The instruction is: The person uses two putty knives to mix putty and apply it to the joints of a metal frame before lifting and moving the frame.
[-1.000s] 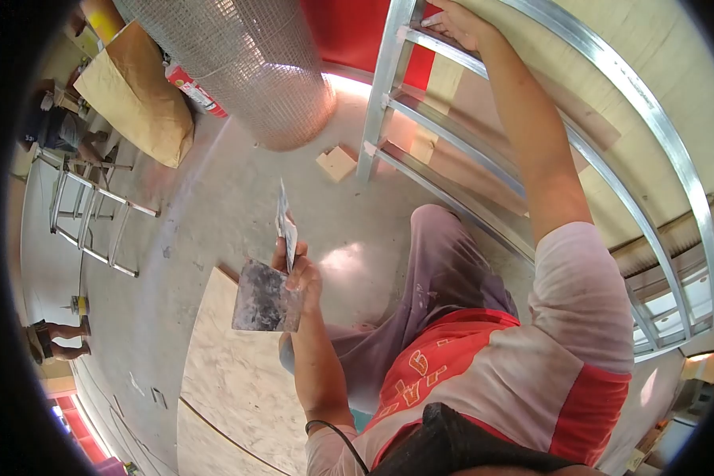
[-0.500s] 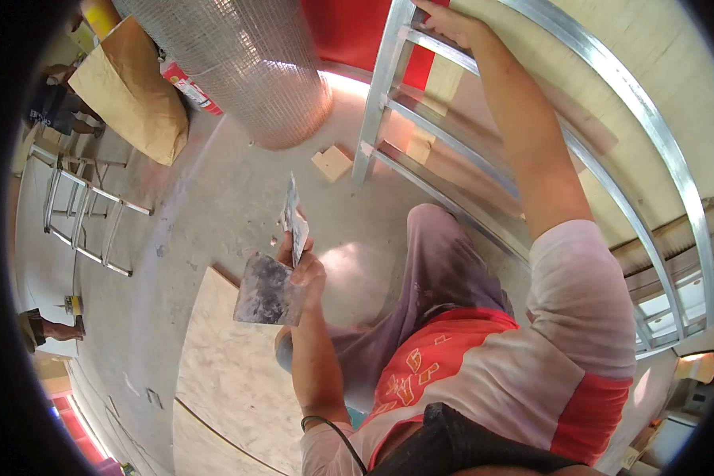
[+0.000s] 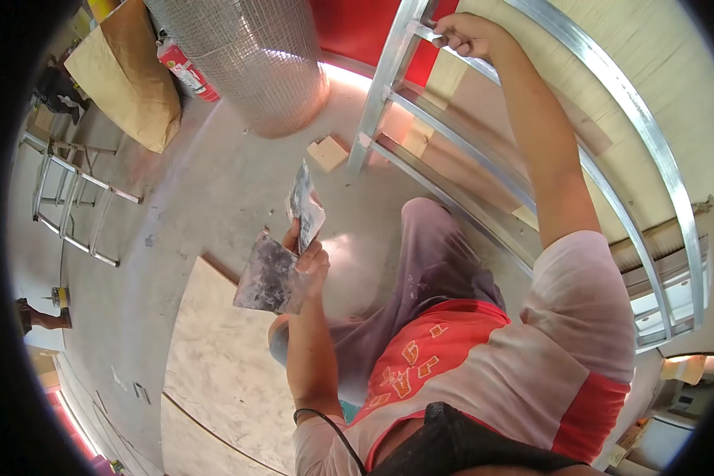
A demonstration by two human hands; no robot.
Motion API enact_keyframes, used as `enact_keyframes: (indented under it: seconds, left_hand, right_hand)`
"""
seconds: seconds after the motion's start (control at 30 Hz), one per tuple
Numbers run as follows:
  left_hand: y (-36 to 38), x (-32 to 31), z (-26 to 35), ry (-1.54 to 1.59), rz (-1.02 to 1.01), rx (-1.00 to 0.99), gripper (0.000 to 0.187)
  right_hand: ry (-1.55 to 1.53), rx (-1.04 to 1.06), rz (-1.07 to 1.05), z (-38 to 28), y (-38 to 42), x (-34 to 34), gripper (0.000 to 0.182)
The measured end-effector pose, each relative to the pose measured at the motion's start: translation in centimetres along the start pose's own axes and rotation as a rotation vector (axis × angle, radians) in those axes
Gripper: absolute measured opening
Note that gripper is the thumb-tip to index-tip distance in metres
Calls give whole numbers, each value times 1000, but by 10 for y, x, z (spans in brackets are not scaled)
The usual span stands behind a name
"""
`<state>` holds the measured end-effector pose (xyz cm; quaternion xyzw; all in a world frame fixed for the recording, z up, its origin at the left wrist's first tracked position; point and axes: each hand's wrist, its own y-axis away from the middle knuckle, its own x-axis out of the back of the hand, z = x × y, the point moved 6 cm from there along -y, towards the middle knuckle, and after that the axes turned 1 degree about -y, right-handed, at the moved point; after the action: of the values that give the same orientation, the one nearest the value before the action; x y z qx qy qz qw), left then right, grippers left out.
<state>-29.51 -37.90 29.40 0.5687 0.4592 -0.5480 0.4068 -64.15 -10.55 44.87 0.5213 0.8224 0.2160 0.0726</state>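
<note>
Red-and-white shirt [image 3: 452, 357], purplish-grey trousers [image 3: 444, 270]

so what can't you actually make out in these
- Head view: how the left hand grips the flat plates; its own fingers hide that.
- Head view: whether the right hand holds anything at the metal frame; its curled fingers hide it.
- Head view: the top of the mesh roll, cut off by the upper edge.
- Head view: what the distant person is doing; too small and dark.
</note>
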Motion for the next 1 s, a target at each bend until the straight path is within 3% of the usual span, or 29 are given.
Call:
enact_keyframes:
  seconds: [0.27,0.67,0.77,0.87,1.0]
  left_hand:
    - [0,5,-2,84,-148,116,42]
    - [-2,7,-6,146,-164,198,43]
    - [0,6,-6,153,-171,211,43]
    - [-1,9,-4,143,-179,227,43]
    - [0,10,-4,145,-210,226,43]
  right_hand:
    - [100,-56,101,-3,-7,-16,14]
    - [386,-27,-121,-7,2,-67,14]
    - [372,30,-75,-21,48,-64,19]
    - [237,68,134,-16,35,-33,20]
    - [166,5,127,-9,24,-40,7]
